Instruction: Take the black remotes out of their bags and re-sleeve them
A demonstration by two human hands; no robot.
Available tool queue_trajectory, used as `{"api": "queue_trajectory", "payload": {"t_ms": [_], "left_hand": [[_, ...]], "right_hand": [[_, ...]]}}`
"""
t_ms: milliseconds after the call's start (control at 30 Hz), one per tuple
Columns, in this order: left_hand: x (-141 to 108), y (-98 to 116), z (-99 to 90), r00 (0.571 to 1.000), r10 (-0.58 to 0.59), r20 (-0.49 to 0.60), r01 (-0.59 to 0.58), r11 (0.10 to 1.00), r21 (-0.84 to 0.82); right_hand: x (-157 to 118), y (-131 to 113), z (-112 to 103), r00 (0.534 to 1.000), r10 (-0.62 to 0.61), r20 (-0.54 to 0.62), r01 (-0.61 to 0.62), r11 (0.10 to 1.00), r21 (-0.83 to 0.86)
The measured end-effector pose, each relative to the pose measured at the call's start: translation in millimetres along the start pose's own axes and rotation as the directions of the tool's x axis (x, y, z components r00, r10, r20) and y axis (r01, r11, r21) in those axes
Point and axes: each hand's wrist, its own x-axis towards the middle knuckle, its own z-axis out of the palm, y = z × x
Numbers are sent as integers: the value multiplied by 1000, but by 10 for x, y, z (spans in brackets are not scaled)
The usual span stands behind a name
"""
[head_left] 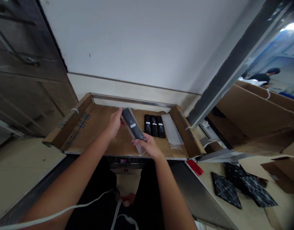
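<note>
A long black item with a small white label, perhaps a battery pack in a clear plastic bag, is held tilted above the cardboard-lined tray. My left hand grips its upper end, and my right hand closes on the lower end, where loose plastic hangs past the item. Just right of it, several black packs with white labels lie side by side on the cardboard. Beside them is a stack of flat clear plastic bags.
Raised cardboard flaps edge the tray left and right. A white wall stands behind, a metal door at left. Large cardboard boxes and dark patterned pieces are at right. A white cable crosses my lap; a person is far off.
</note>
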Motion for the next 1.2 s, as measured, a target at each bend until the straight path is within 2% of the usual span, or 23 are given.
{"api": "queue_trajectory", "payload": {"t_ms": [133, 200, 267, 333, 400, 467, 533, 600, 667, 733, 800, 900, 967, 1000, 1067, 1133, 1200], "left_hand": [[13, 104, 9, 996, -7, 88, 7, 1000, 3], [-5, 117, 54, 996, 17, 91, -18, 1000, 11], [-12, 128, 87, 995, 67, 77, -71, 996, 49], [-6, 158, 103, 984, 164, 67, -172, 973, 151], [6, 223, 120, 951, 298, 85, -309, 898, 313], [22, 319, 164, 885, 444, 139, -455, 763, 458], [48, 430, 249, 807, 552, 212, -569, 628, 531], [90, 532, 365, 751, 603, 268, -633, 541, 555], [139, 615, 486, 729, 615, 302, -659, 508, 555], [182, 682, 588, 722, 618, 310, -670, 512, 538], [209, 743, 660, 721, 621, 307, -676, 534, 508], [242, 863, 708, 716, 624, 311, -689, 565, 453], [295, 995, 688, 718, 643, 267, -689, 600, 407], [338, 1080, 654, 725, 656, 211, -679, 627, 382], [454, 1268, 530, 746, 664, 39, -640, 700, 317], [587, 1416, 328, 764, 623, -169, -588, 779, 217], [694, 1429, 76, 760, 539, -363, -556, 828, 64]], "right_hand": [[-14, 12, -79, 1000, -4, 30, 1, 995, 100], [-10, 27, -97, 1000, 4, 26, -7, 993, 119], [-7, 32, -101, 1000, 12, 25, -15, 994, 106], [-3, 30, -99, 1000, 13, 25, -15, 996, 83], [7, 29, -93, 1000, 10, 8, -11, 998, 57], [27, 38, -82, 999, -2, -32, 3, 1000, 25], [64, 65, -60, 995, -46, -93, 45, 999, -14], [118, 109, -28, 977, -124, -174, 112, 991, -77], [184, 161, 10, 940, -216, -263, 176, 970, -170], [248, 210, 43, 899, -299, -320, 211, 936, -281], [294, 246, 63, 871, -355, -340, 214, 897, -388], [315, 269, 71, 855, -383, -348, 168, 841, -514], [301, 266, 71, 848, -396, -353, 148, 815, -560], [290, 260, 73, 843, -407, -353, 146, 804, -576], [269, 247, 83, 833, -429, -348, 148, 781, -607], [255, 237, 104, 829, -444, -340, 138, 751, -646], [254, 236, 134, 824, -460, -333, 116, 711, -694]]}}
